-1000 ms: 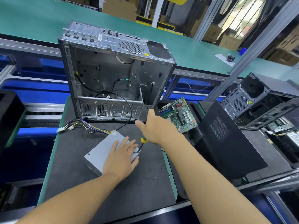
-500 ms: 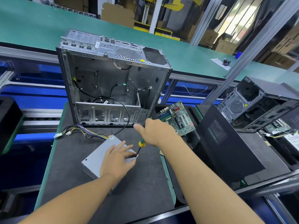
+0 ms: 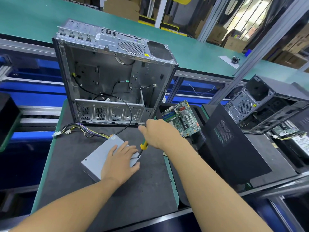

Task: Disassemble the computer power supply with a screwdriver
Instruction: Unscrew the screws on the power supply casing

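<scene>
A flat grey metal power supply box point(image 3: 98, 159) lies on the dark work mat point(image 3: 70, 178) in front of the open silver computer case point(image 3: 113, 77), its bundle of coloured wires point(image 3: 82, 130) trailing off to the left. The left hand point(image 3: 121, 162) rests flat on top of the box with fingers spread and straight, pressing it down. The right hand point(image 3: 158, 132) is curled round the yellow-and-green-handled screwdriver point(image 3: 143, 146), whose tip meets the box's right edge just beside the left fingertips point(image 3: 133, 149); a green circuit board point(image 3: 182, 118) lies to the right.
</scene>
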Tool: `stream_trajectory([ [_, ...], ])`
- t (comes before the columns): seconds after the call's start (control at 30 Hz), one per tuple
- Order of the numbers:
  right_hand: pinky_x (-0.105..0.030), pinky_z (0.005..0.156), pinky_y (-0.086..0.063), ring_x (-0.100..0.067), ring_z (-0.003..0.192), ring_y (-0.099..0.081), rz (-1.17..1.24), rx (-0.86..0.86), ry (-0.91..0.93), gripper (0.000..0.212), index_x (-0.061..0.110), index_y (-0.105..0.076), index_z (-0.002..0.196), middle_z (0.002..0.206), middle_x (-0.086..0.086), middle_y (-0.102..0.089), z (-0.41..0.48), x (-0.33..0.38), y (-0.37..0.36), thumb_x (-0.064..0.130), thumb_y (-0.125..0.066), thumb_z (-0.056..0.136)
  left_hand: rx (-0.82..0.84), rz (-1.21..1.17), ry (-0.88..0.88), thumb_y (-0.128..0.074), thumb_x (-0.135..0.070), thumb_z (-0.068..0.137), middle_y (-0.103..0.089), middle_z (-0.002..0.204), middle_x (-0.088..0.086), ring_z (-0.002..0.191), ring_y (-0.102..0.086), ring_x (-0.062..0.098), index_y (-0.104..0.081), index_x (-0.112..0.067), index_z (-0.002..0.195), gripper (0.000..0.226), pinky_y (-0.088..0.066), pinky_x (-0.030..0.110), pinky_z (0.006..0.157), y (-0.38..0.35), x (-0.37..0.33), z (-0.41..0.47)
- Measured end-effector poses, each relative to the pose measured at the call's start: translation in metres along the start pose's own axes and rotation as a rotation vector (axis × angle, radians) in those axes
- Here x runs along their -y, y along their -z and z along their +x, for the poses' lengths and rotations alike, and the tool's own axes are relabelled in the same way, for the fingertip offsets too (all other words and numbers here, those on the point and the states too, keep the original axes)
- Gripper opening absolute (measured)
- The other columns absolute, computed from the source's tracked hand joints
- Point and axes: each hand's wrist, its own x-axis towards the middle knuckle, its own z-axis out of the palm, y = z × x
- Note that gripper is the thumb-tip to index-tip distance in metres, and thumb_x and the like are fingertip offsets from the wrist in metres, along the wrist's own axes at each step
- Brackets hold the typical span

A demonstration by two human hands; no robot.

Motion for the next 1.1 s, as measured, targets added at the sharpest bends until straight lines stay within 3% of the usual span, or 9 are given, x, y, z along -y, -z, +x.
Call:
stream_trajectory([
  [0.17, -0.037, 0.069, -0.047, -0.028, 0.088, -0.056, 0.158, 0.168, 0.005, 0.026, 0.015, -0.046, 0.112, 0.110, -0.007, -0.053, 0.003, -0.006, 0.008, 0.027, -0.050, 0.090, -0.008, 0.002, -0.011, -0.046, -0.062, 0.087, -0.040, 0.144, -0.033, 0.149, -0.012, 0.000, -0.050, -0.044, 0.131, 0.048, -0.007, 0.034, 0.121, -0.001, 0.001, 0.000],
  [0.33, -0.040, 0.067, -0.041, -0.032, 0.083, -0.049, 0.089, 0.016, -0.029, 0.028, 0.019, -0.042, 0.099, 0.097, -0.008, -0.053, 0.000, 0.001, 0.001, 0.046, -0.034, 0.100, -0.008, -0.038, -0.029, -0.050, -0.065, 0.083, -0.039, 0.145, -0.032, 0.149, -0.011, 0.000, -0.055, -0.046, 0.123, 0.045, -0.005, 0.033, 0.121, 0.001, 0.004, 0.000],
  [0.5, -0.036, 0.057, -0.035, -0.027, 0.071, -0.048, 0.156, 0.088, -0.013, 0.015, 0.012, -0.039, 0.102, 0.090, -0.010, -0.051, 0.004, 0.005, 0.006, 0.026, -0.040, 0.100, -0.007, -0.054, -0.015, -0.049, -0.064, 0.084, -0.038, 0.145, -0.033, 0.149, -0.010, -0.001, -0.057, -0.047, 0.118, 0.039, -0.003, 0.032, 0.121, 0.002, 0.001, 0.000],
  [0.6, -0.036, 0.066, -0.042, -0.028, 0.084, -0.052, 0.157, 0.170, -0.007, 0.024, 0.012, -0.042, 0.110, 0.104, -0.009, -0.052, 0.001, 0.002, 0.012, 0.020, -0.052, 0.090, -0.020, -0.063, -0.016, -0.051, -0.061, 0.085, -0.041, 0.143, -0.033, 0.149, -0.012, -0.001, -0.058, -0.046, 0.114, 0.034, -0.006, 0.032, 0.120, 0.003, 0.001, 0.000],
  [0.7, -0.042, 0.080, -0.044, -0.034, 0.100, -0.051, 0.155, 0.093, -0.030, 0.024, 0.013, -0.040, 0.106, 0.114, -0.010, -0.048, -0.002, 0.005, 0.006, 0.032, -0.048, 0.094, -0.024, -0.064, -0.016, -0.050, -0.059, 0.087, -0.041, 0.142, -0.034, 0.148, -0.012, -0.002, -0.057, -0.046, 0.111, 0.028, -0.006, 0.030, 0.119, 0.003, 0.002, -0.001],
  [0.8, -0.042, 0.071, -0.041, -0.036, 0.089, -0.053, 0.142, 0.005, -0.032, 0.025, 0.012, -0.033, 0.100, 0.099, -0.013, -0.050, -0.002, 0.011, -0.001, 0.037, -0.035, 0.103, -0.023, -0.080, -0.006, -0.050, -0.057, 0.089, -0.041, 0.141, -0.035, 0.147, -0.012, -0.005, -0.057, -0.047, 0.109, 0.024, -0.006, 0.029, 0.119, 0.003, 0.002, 0.000],
  [0.87, -0.038, 0.066, -0.038, -0.036, 0.085, -0.056, 0.103, 0.011, 0.019, 0.016, 0.011, -0.030, 0.098, 0.094, -0.014, -0.051, 0.000, 0.013, -0.002, 0.023, -0.040, 0.102, -0.025, -0.113, 0.001, -0.051, -0.055, 0.090, -0.043, 0.139, -0.037, 0.146, -0.012, -0.006, -0.058, -0.047, 0.106, 0.020, -0.006, 0.027, 0.118, 0.003, 0.003, 0.001],
  [1.0, -0.040, 0.079, -0.038, -0.034, 0.113, -0.042, 0.152, 0.144, 0.035, 0.026, 0.011, -0.038, 0.114, 0.117, -0.011, -0.046, 0.000, 0.015, 0.007, 0.015, -0.049, 0.092, -0.037, -0.229, 0.018, -0.059, -0.051, 0.087, -0.048, 0.132, -0.038, 0.143, -0.017, -0.010, -0.061, -0.047, 0.094, 0.008, -0.006, 0.022, 0.116, 0.003, 0.006, 0.002],
  [1.1, -0.040, 0.077, -0.039, -0.035, 0.105, -0.047, 0.133, 0.140, 0.019, 0.022, 0.013, -0.038, 0.110, 0.119, -0.012, -0.046, -0.003, 0.016, 0.007, 0.025, -0.048, 0.094, -0.040, -0.290, 0.064, -0.065, -0.048, 0.084, -0.053, 0.126, -0.038, 0.141, -0.022, -0.010, -0.061, -0.047, 0.083, 0.003, -0.008, 0.020, 0.115, 0.003, 0.003, 0.006],
])
